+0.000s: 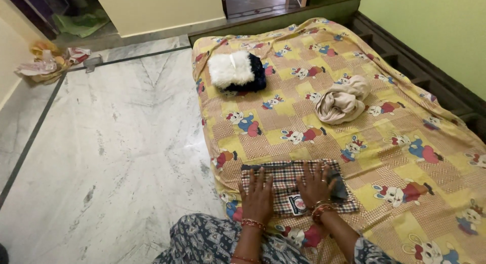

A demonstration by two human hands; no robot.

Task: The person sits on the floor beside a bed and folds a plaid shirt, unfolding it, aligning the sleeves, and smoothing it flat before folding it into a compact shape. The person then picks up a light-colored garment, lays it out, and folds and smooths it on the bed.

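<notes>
Both hands flat on the folded checked garment (296, 185) at the near edge of the bed (354, 21), on the yellow cartoon-print bedsheet (385, 142). Left hand (256, 195) presses the left half, right hand (316, 185) the right half; fingers (253, 177) spread, palms down, gripping nothing. A dark lining shows at the garment's right end, beside the right hand, and a label patch sits near its front edge.

Looks like the smoothing and pressing step of a fold. To do it well: keep palms flat, sweep outward from the centre to push out air and creases, square the edges, tuck in the dark corner.

Further up the bed: a folded white fluffy piece on a dark one (237, 71), and a crumpled beige cloth (343, 101), both well apart from the hands. Marble floor (111, 142) to the left.
</notes>
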